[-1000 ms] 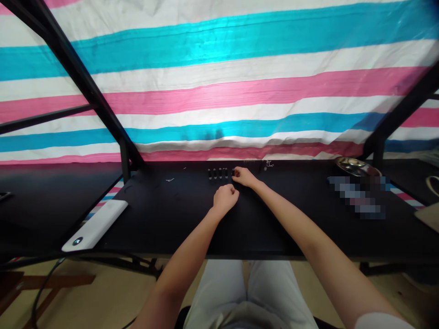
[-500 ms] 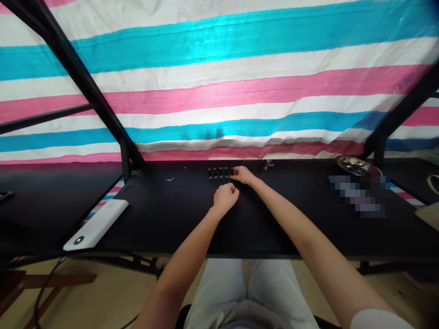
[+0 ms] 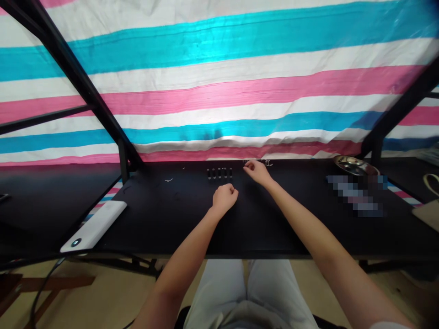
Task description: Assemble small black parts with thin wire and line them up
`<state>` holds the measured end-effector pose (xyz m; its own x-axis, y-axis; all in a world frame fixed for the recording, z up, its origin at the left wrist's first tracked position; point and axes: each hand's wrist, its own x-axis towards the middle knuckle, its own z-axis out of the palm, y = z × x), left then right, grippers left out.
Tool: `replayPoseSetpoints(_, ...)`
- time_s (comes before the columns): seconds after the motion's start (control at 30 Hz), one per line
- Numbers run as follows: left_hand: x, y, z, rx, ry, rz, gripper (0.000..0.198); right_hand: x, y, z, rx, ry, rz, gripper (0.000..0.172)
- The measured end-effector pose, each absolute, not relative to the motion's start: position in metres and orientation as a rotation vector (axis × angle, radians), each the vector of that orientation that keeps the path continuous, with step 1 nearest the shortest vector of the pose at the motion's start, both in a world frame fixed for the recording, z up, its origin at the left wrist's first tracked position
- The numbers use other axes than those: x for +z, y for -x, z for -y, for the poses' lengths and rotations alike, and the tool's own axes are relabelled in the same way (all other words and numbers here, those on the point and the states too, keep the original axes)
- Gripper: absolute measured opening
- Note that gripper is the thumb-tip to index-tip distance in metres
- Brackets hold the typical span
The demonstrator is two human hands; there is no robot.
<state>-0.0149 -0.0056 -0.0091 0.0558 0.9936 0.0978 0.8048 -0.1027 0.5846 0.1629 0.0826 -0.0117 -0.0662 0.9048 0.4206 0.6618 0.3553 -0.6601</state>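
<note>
Several small dark cylinders with pale ends (image 3: 219,173) stand in a row on the black table (image 3: 164,219). Just in front of the row rests my left hand (image 3: 225,196), curled into a fist; whatever it may hold is hidden. My right hand (image 3: 257,172) is to the right of the row, apart from it, with thumb and fingers pinched together. Anything between those fingertips is too small to make out. Behind my right hand, at the table's back edge, tiny pale pieces (image 3: 269,163) lie partly covered by it.
A white oblong device (image 3: 96,226) lies at the left edge, with a black cable below it. Thin white scraps (image 3: 169,180) lie left of the row. At the right are a shiny metal dish (image 3: 356,165) and a blurred-out patch. Black frame bars and a striped sheet (image 3: 219,100) stand behind.
My right hand has moved from the right end of the row rightward and slightly back, uncovering the last cylinder. My left hand has stayed nearly still.
</note>
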Motion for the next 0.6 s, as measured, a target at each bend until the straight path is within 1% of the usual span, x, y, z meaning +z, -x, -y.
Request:
replayPoseSetpoints(0.07, -0.008, 0.014, 0.007, 0.652, -1.976, -1.811, 0.016, -0.014, -0.182, -0.085, 0.208, 1.404, 1.568, 0.019)
replayPoseSetpoints(0.17, -0.007, 0.014, 0.007, 0.621, -1.992, -1.826, 0.017, -0.023, -0.207, -0.09, 0.057, 1.502, 1.293, 0.03)
replayPoseSetpoints(0.2, -0.007, 0.014, 0.007, 0.616, -1.994, -1.828, 0.017, -0.027, -0.213, -0.092, 0.036, 1.533, 1.253, 0.035)
replayPoseSetpoints(0.27, -0.007, 0.013, 0.007, 0.613, -1.994, -1.833, 0.017, -0.035, -0.221, -0.097, 0.048, 1.567, 1.233, 0.037)
replayPoseSetpoints(0.4, -0.009, 0.014, 0.006, 0.627, -2.001, -1.829, 0.017, -0.046, -0.225, -0.107, 0.116, 1.592, 1.246, 0.032)
replayPoseSetpoints(0.6, -0.01, 0.015, 0.006, 0.664, -2.012, -1.817, 0.016, -0.049, -0.227, -0.116, 0.234, 1.602, 1.265, 0.019)
